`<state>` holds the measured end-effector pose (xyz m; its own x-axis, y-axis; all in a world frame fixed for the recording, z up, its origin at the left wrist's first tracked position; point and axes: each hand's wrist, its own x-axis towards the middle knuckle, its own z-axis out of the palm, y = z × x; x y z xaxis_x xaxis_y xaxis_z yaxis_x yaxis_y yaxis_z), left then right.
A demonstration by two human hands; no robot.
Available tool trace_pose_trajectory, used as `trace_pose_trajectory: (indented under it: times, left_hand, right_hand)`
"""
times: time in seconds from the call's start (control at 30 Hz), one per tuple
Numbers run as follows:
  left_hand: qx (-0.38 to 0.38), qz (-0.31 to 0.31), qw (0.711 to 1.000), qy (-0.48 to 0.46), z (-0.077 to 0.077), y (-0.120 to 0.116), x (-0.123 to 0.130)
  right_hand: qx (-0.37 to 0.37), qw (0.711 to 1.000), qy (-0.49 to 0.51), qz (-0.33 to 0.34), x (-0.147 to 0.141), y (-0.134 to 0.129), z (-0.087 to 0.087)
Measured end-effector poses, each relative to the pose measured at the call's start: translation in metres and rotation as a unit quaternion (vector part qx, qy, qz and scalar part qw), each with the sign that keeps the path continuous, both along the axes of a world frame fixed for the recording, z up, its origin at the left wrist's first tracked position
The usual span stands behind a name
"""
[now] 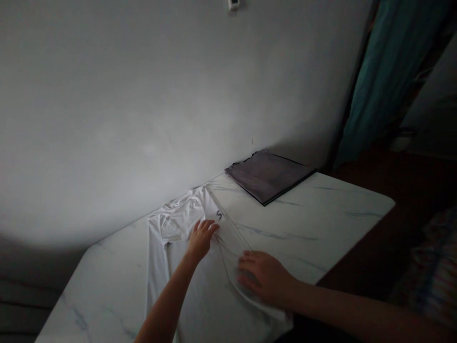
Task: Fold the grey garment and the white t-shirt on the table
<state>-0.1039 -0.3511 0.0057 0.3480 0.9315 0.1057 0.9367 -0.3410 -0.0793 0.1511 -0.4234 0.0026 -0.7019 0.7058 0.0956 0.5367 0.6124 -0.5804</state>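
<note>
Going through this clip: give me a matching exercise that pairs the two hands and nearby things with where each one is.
Column 1:
1. left hand
2. right hand
3. folded grey cloth
4. teal curtain

Column 2:
A. hanging beyond the far corner of the marble-patterned table
B. on the white shirt, near the table's right edge
C. on the shirt, beside a dark S mark
D. lying on the table, by the wall

Pairs: 1-C, 2-B, 3-D, 4-A
</note>
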Motion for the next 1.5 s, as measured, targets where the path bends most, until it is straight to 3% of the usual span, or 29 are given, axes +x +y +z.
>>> trace_pose_trajectory:
  times: [0.1, 0.17, 0.3, 0.4, 0.63, 0.8, 0.9, 1.0, 1.07, 1.1, 1.17, 1.27, 1.37, 1.5]
  left_hand:
    - [-0.016, 0.023, 0.998, 0.064, 0.007, -0.001, 0.003]
    - [-0.02, 0.045, 0.994, 0.094, 0.01, 0.005, 0.004]
    - [-0.021, 0.081, 0.99, 0.11, 0.011, 0.018, 0.005]
    - [-0.025, 0.1, 0.988, 0.114, 0.008, 0.025, 0.002]
    - [-0.033, 0.1, 0.988, 0.113, 0.007, 0.029, -0.007]
    - [-0.034, 0.095, 0.989, 0.109, 0.007, 0.026, -0.01]
    - [-0.024, 0.078, 0.992, 0.098, 0.01, 0.022, -0.011]
    - [0.011, 0.087, 0.993, 0.08, 0.012, 0.009, -0.001]
    - [0.036, 0.143, 0.987, 0.06, 0.014, -0.008, 0.013]
    - [0.041, 0.176, 0.982, 0.048, 0.015, -0.018, 0.022]
    - [0.024, 0.22, 0.975, 0.019, 0.015, -0.041, 0.039]
    - [-0.029, 0.236, 0.971, -0.035, 0.012, -0.07, 0.059]
    - [-0.053, 0.275, 0.954, -0.11, 0.006, -0.078, 0.065]
    - [-0.119, 0.327, 0.912, -0.215, 0.0, -0.07, 0.059]
  right_hand:
    - [0.01, 0.999, -0.031, -0.038, 0.01, -0.029, 0.004]
    - [0.051, 0.995, -0.078, -0.027, 0.012, -0.044, -0.004]
    - [0.194, 0.972, -0.124, 0.037, 0.008, -0.055, -0.03]
    - [0.251, 0.954, -0.117, 0.119, 0.007, -0.055, -0.037]
    - [0.156, 0.952, -0.154, 0.213, 0.001, -0.056, -0.031]
    - [0.091, 0.939, -0.192, 0.271, 0.011, -0.051, 0.003]
    - [0.011, 0.945, -0.143, 0.294, 0.016, -0.033, 0.029]
    - [-0.017, 0.98, -0.11, 0.165, 0.005, 0.0, 0.039]
    - [0.017, 0.994, -0.074, 0.072, -0.011, 0.027, 0.033]
    - [0.038, 0.996, -0.05, 0.056, -0.02, 0.041, 0.027]
    - [0.075, 0.994, -0.009, 0.081, -0.038, 0.068, 0.011]
    - [0.119, 0.983, -0.002, 0.139, -0.061, 0.101, -0.013]
    - [0.13, 0.98, -0.04, 0.142, -0.074, 0.122, -0.028]
    - [0.143, 0.981, -0.076, 0.11, -0.077, 0.133, -0.035]
